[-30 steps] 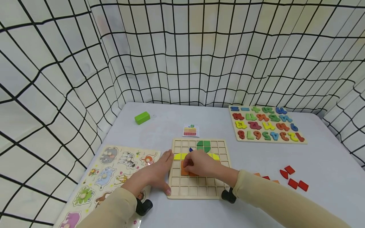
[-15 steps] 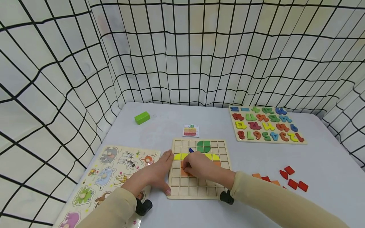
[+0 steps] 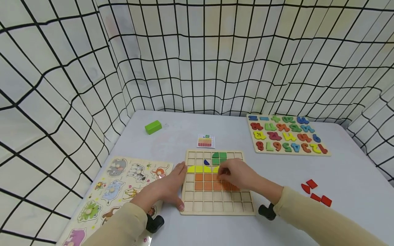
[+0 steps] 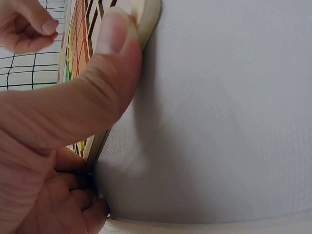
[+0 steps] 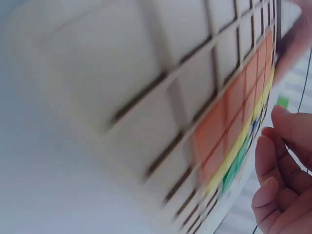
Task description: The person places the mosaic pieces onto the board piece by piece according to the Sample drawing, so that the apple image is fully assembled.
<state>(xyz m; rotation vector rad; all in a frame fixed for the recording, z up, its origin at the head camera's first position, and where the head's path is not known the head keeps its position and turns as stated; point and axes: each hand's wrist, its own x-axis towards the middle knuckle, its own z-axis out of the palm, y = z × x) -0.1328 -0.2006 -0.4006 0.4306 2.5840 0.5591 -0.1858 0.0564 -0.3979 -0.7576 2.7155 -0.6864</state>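
Near edge: white counter (image 3: 217, 232) before the pale wooden grid board (image 3: 217, 206)
Right side: flat red pieces (image 3: 326, 201), well apart
Left edge: left hand (image 3: 167, 186) rests along it, fingers extended
Right hand (image 3: 238, 174): above the board's orange square tiles (image 3: 199, 186), fingers bent; whether grasping, cannot tell
Far edge: printed card (image 3: 206, 140) just beyond

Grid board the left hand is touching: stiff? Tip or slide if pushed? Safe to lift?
The grid board is probably stiff, given its straight edges and flat look. Pushed, it would likely slide rather than tip, being thin and broad on the table. Lifted at a slant, it might shed the orange tiles, which seem merely laid in its cells.
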